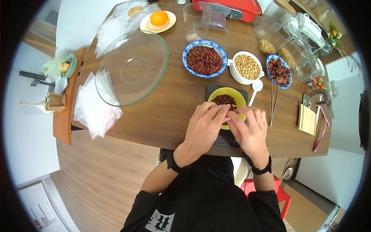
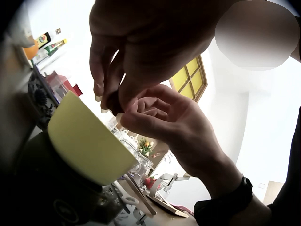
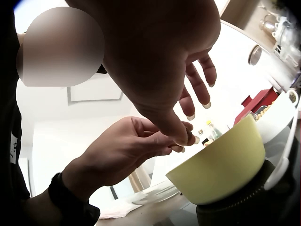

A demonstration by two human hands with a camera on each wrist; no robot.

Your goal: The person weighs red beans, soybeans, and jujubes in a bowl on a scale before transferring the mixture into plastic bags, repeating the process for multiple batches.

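Observation:
Both hands meet over a yellow bowl (image 1: 241, 101) of dark red-brown beans (image 1: 224, 99). The bowl stands on a black kitchen scale (image 1: 228, 140). My left hand (image 1: 206, 125) pinches a small dark piece (image 2: 114, 102) between thumb and fingertips, just above the bowl's rim. My right hand (image 1: 252, 129) meets it from the other side, its thumb and forefinger pinching at the same piece while the other fingers stay loosely bent. The piece is mostly hidden by the fingertips, so I cannot tell its kind.
Behind the bowl are a blue-patterned bowl of red beans (image 1: 205, 60), a white pot of soybeans (image 1: 247, 66) and a white spoon (image 1: 256, 87). Tongs (image 1: 273, 104) lie by a plate of dark dried pieces (image 1: 279, 72). Leftward are a glass bowl (image 1: 166, 63) and plastic bags (image 1: 91, 106).

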